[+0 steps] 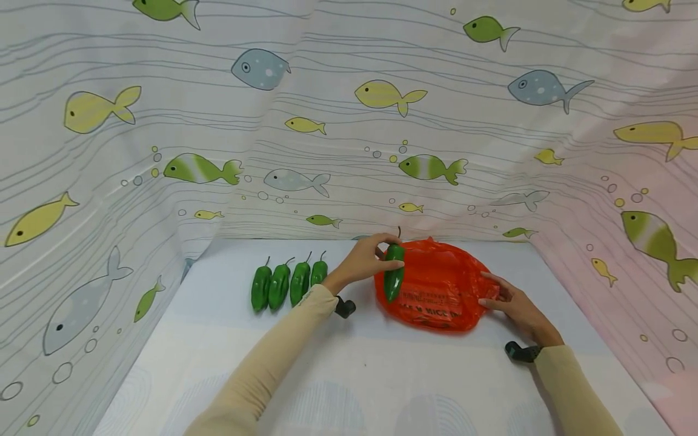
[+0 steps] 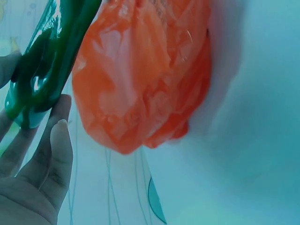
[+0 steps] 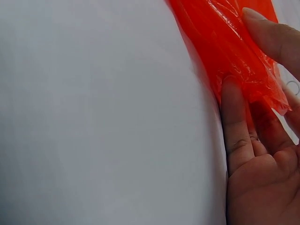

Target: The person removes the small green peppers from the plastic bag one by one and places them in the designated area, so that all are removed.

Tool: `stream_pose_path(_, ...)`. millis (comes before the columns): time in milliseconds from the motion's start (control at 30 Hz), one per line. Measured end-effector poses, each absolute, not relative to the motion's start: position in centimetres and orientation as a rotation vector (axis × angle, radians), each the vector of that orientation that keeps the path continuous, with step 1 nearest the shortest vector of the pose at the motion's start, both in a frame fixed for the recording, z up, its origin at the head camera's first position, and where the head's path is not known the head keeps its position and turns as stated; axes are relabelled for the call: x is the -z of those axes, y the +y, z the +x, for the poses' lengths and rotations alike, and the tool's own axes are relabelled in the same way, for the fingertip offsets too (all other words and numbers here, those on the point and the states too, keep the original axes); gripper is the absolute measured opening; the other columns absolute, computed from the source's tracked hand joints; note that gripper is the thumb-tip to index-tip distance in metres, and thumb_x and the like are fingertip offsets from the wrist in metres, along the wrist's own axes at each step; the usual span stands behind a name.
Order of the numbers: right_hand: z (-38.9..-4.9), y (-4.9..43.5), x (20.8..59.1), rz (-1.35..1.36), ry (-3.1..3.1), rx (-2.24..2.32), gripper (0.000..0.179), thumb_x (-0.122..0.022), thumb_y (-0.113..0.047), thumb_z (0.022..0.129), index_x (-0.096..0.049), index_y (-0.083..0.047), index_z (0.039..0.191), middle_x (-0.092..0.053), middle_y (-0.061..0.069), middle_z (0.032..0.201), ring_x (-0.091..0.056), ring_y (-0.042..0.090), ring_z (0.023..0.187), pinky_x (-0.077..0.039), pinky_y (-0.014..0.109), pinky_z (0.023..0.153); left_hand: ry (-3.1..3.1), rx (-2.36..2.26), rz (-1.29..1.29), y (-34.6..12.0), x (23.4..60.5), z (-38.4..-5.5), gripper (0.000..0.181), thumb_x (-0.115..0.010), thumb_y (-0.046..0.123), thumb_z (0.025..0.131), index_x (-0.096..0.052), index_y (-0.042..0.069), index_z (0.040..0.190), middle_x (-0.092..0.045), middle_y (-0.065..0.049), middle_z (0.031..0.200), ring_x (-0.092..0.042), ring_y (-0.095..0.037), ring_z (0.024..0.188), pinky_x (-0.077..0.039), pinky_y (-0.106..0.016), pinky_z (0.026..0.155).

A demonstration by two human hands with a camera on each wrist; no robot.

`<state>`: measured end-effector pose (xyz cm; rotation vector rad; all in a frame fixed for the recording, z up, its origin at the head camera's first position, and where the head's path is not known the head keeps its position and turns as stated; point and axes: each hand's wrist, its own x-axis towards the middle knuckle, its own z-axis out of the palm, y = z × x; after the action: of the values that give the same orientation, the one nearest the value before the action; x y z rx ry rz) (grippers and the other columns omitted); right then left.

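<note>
My left hand (image 1: 360, 261) holds a shiny green pepper (image 1: 394, 278) between thumb and fingers, stem up and tip down. In the head view this pepper overlaps the left side of a red plastic bag (image 1: 436, 269) with dark printing. The left wrist view shows the fingers around the pepper (image 2: 61, 51), with the crumpled bag (image 2: 140, 84) beside it. At the bag's right edge, my right hand (image 1: 520, 312) holds the plastic, its thumb on one side and fingers on the other. Thin red film (image 3: 234, 51) covers some fingertips in the right wrist view.
Several more green peppers (image 1: 279, 286) stand in a row at the back left of the white table (image 1: 338, 375), partly behind the left forearm. A fish-printed curtain (image 1: 327, 145) encloses the back and sides. Each wrist carries a small dark device (image 1: 345, 307).
</note>
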<state>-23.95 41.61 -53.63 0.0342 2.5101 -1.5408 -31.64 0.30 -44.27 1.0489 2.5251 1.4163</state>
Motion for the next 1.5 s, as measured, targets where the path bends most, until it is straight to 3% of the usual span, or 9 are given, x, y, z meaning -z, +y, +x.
stream_pose_path(300,-24.2,41.6,53.7,0.001,2.509,1.539,0.093,-0.079,-0.045,0.089,-0.028,-0.023,0.164,-0.03,0.02,0.159,-0.036,0.035,0.134,-0.044,0.029,0.096,2.575,-1.438,1.02,-1.6,44.5,-31.6,0.051,-0.083,0.031,0.089,-0.063,0.02,0.135,-0.063,0.004,0.132,-0.066,-0.015,0.089,-0.06,-0.028,0.07)
stream_pose_path(500,-24.2,41.7,53.8,0.024,2.518,1.523,0.095,-0.08,-0.047,0.088,-0.029,-0.023,0.163,-0.035,0.021,0.147,-0.036,0.034,0.128,-0.045,0.027,0.089,2.615,-1.415,0.949,-3.2,45.0,-31.6,0.052,-0.083,0.034,0.089,-0.063,0.022,0.136,-0.063,0.006,0.131,-0.066,-0.015,0.091,-0.059,-0.028,0.072)
stream_pose_path(633,-24.1,41.5,53.6,0.021,2.521,1.516,0.095,-0.08,-0.047,0.088,-0.027,-0.023,0.164,-0.03,0.021,0.158,-0.036,0.036,0.133,-0.045,0.027,0.094,2.628,-1.412,0.924,-4.3,45.2,-31.6,0.051,-0.083,0.034,0.089,-0.063,0.023,0.135,-0.063,0.006,0.132,-0.066,-0.016,0.091,-0.059,-0.03,0.072)
stream_pose_path(767,-24.1,41.4,53.7,0.021,2.524,1.52,0.091,-0.078,-0.041,0.092,-0.026,-0.021,0.164,-0.04,0.018,0.137,-0.038,0.03,0.123,-0.044,0.025,0.085,2.636,-1.409,0.925,-5.5,45.6,-31.6,0.052,-0.083,0.034,0.089,-0.063,0.023,0.135,-0.061,0.005,0.135,-0.066,-0.016,0.092,-0.058,-0.031,0.074)
stream_pose_path(867,-24.1,41.4,53.8,0.01,2.522,1.536,0.088,-0.077,-0.037,0.094,-0.026,-0.02,0.164,-0.038,0.014,0.121,-0.038,0.026,0.115,-0.043,0.026,0.078,2.643,-1.41,0.92,-6.5,46.0,-31.7,0.052,-0.083,0.036,0.089,-0.063,0.023,0.136,-0.061,0.006,0.135,-0.067,-0.015,0.091,-0.058,-0.031,0.075)
stream_pose_path(1033,-23.9,41.4,53.8,0.003,2.517,1.552,0.088,-0.079,-0.039,0.092,-0.029,-0.021,0.163,-0.038,0.013,0.116,-0.038,0.026,0.111,-0.042,0.027,0.076,2.658,-1.391,0.889,-7.8,46.6,-31.8,0.052,-0.084,0.034,0.089,-0.063,0.024,0.136,-0.063,0.007,0.132,-0.067,-0.015,0.091,-0.057,-0.033,0.076)
stream_pose_path(1200,-23.9,41.6,53.9,0.009,2.524,1.546,0.089,-0.079,-0.042,0.091,-0.03,-0.021,0.163,-0.037,0.014,0.117,-0.037,0.027,0.113,-0.042,0.027,0.077,2.659,-1.37,0.847,-8.8,47.0,-31.8,0.052,-0.083,0.033,0.089,-0.063,0.024,0.135,-0.065,0.006,0.13,-0.067,-0.015,0.093,-0.056,-0.033,0.075)
stream_pose_path(1400,-23.9,41.6,53.9,-0.022,2.501,1.573,0.088,-0.078,-0.039,0.092,-0.029,-0.022,0.163,-0.037,0.014,0.136,-0.037,0.028,0.12,-0.044,0.021,0.086,2.641,-1.4,0.838,-9.6,47.3,-32.0,0.052,-0.083,0.031,0.089,-0.063,0.023,0.137,-0.063,0.002,0.133,-0.067,-0.018,0.095,-0.055,-0.036,0.076)
stream_pose_path(1500,-23.9,41.6,53.8,-0.025,2.504,1.573,0.087,-0.078,-0.039,0.092,-0.03,-0.022,0.163,-0.037,0.014,0.131,-0.037,0.028,0.118,-0.043,0.022,0.085,2.647,-1.404,0.828,-9.9,47.6,-32.1,0.052,-0.083,0.03,0.09,-0.063,0.024,0.137,-0.063,0.002,0.134,-0.067,-0.018,0.096,-0.055,-0.036,0.077)
